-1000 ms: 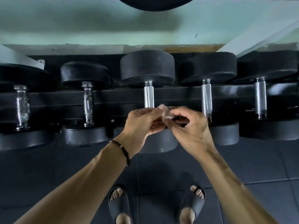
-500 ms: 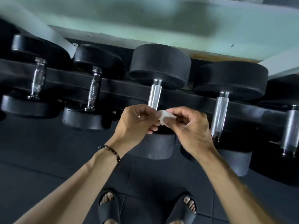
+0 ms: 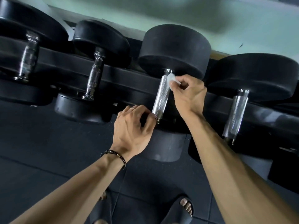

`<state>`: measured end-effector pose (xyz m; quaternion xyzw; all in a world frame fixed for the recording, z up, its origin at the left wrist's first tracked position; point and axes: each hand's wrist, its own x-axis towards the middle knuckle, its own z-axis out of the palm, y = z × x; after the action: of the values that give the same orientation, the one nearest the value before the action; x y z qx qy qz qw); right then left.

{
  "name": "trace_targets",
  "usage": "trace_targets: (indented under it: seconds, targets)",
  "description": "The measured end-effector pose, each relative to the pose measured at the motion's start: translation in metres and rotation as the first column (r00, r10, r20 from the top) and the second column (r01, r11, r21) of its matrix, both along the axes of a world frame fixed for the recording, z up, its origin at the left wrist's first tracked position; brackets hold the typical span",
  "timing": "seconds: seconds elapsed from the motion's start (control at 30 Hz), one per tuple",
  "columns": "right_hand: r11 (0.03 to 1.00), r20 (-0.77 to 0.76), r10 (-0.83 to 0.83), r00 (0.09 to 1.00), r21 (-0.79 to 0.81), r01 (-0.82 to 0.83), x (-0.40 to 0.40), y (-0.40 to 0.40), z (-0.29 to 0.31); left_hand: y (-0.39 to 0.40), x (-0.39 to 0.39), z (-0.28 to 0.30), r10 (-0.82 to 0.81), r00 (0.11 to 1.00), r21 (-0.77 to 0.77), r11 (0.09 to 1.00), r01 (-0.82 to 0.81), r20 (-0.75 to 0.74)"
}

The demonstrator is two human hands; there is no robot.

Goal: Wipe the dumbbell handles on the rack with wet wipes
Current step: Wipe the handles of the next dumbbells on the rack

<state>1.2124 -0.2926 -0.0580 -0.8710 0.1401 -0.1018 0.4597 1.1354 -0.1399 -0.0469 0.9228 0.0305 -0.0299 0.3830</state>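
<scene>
View from the head camera, looking down on a dumbbell rack (image 3: 123,88) set against a pale green wall (image 3: 210,15). Four black dumbbells lie across the rack's dark rails, their metal handles running toward the viewer. The right hand (image 3: 188,94) pinches a small white wipe (image 3: 171,78) between thumb and curled fingers and holds it against the far end of the middle handle (image 3: 161,96), just below the collar where the handle meets the far weight head (image 3: 174,49). The left hand (image 3: 131,126) sits at the near end of the same handle, fingers curled, fingertips touching or just beside the metal; whether they actually grip it cannot be told. A thin ring shows on one left finger, and a dark beaded bracelet (image 3: 115,155) circles the left wrist. The near weight head (image 3: 168,146) of this dumbbell hangs below the front rail, partly behind the left hand. One dumbbell handle (image 3: 235,117) lies to the right of the wiped one, two more (image 3: 94,76) (image 3: 29,57) to the left. Below, a dark rubber floor (image 3: 48,159) and the person's feet in dark open sandals (image 3: 181,210)
</scene>
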Motion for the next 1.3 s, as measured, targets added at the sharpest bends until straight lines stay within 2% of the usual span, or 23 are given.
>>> trace_targets:
  seconds: [0.17,0.3,0.37,0.53,0.57,0.63,0.73,0.83,0.93,1.0,1.1,1.17,1.23,1.3]
  targets:
    - [0.992,-0.145,0.123,0.982,-0.016,-0.127,-0.021,0.002,0.003,0.0,-0.001,-0.001,0.024,1.0,-0.012,1.0,-0.024,0.007]
    - [0.99,-0.065,-0.128,0.99,0.055,0.131,0.009,0.006,0.005,0.0,-0.001,-0.002,0.09,0.996,-0.035,0.995,-0.091,-0.012]
    - [0.983,-0.105,-0.154,0.983,0.085,0.163,0.008,0.008,0.004,0.0,-0.001,-0.003,0.092,0.996,-0.035,0.995,-0.093,-0.016]
    - [0.991,-0.317,0.123,0.94,-0.004,-0.131,-0.039,0.001,0.01,0.002,-0.001,-0.005,0.084,0.996,-0.033,0.996,-0.084,0.0]
    - [0.992,-0.294,0.109,0.949,-0.03,-0.123,-0.035,0.001,0.011,0.001,-0.001,-0.005,0.086,0.996,-0.037,0.996,-0.086,0.001]
    - [0.999,-0.19,-0.01,0.982,-0.047,0.001,-0.016,0.002,0.012,0.001,-0.001,-0.006,0.093,0.996,-0.044,0.995,-0.094,-0.007]
    - [0.985,-0.125,-0.144,0.982,0.081,0.155,0.004,0.007,0.011,0.0,-0.001,-0.006,0.097,0.995,-0.039,0.994,-0.097,-0.014]
    - [1.0,-0.229,0.0,0.974,0.017,0.004,-0.02,0.004,0.009,0.001,-0.001,-0.005,0.09,0.996,-0.043,0.995,-0.091,-0.02]
    - [0.969,-0.449,0.193,0.872,-0.051,-0.241,-0.042,-0.003,0.012,0.001,-0.001,-0.005,0.099,0.995,-0.043,0.994,-0.1,-0.015]
    - [0.973,-0.382,0.167,0.909,-0.084,-0.214,-0.032,-0.004,0.012,0.0,-0.001,-0.004,0.108,0.994,-0.046,0.993,-0.109,-0.02]
    - [1.0,-0.193,0.016,0.981,-0.014,-0.019,-0.011,0.001,0.011,0.0,-0.002,-0.003,0.116,0.993,-0.051,0.992,-0.118,-0.026]
    - [1.0,-0.197,0.007,0.98,0.024,-0.002,-0.014,0.004,0.008,0.0,-0.002,-0.003,0.123,0.992,-0.041,0.991,-0.124,-0.025]
    - [0.986,-0.316,0.145,0.938,-0.033,-0.164,-0.029,0.001,0.007,-0.001,-0.002,-0.003,0.13,0.991,-0.028,0.991,-0.131,-0.028]
    - [0.926,-0.484,0.318,0.815,-0.024,-0.376,-0.04,-0.004,0.008,-0.001,-0.002,-0.003,0.137,0.99,-0.023,0.99,-0.138,-0.031]
